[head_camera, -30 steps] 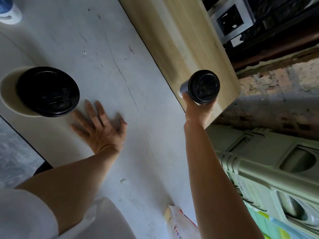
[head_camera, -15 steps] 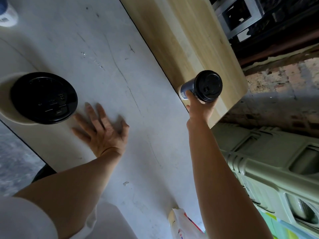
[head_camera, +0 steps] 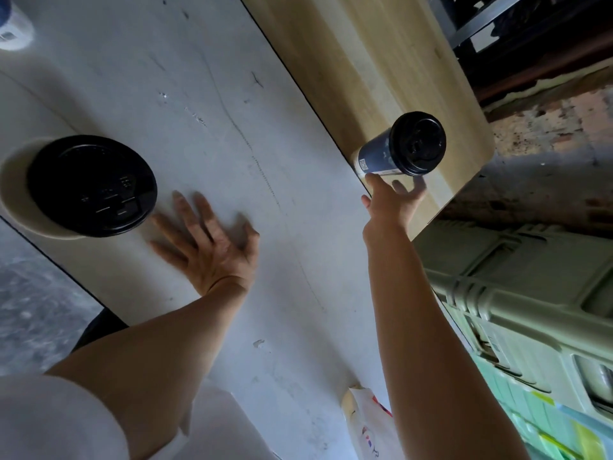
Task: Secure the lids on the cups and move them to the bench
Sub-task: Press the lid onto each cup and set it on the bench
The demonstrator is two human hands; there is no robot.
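A dark blue cup (head_camera: 376,157) with a black lid (head_camera: 418,144) pressed on stands on the wooden bench (head_camera: 348,61), near its right end and close to the table's edge. My right hand (head_camera: 391,200) is just below the cup with fingers spread and straightened; the index fingertip is at the cup's base and the palm is off it. A white cup (head_camera: 13,194) with a black lid (head_camera: 93,185) stands at the left edge of the white table (head_camera: 199,94). My left hand (head_camera: 209,240) rests flat on the table just right of that cup.
A blue and white object (head_camera: 13,31) sits at the table's far left corner. A paper bag (head_camera: 365,416) lies at the table's near edge. A green plastic crate (head_camera: 530,293) stands on the floor to the right, below the bench's end.
My right hand carried the blue cup a little further onto the bench, set it down and opened its fingers off it. My left hand stayed flat on the table.
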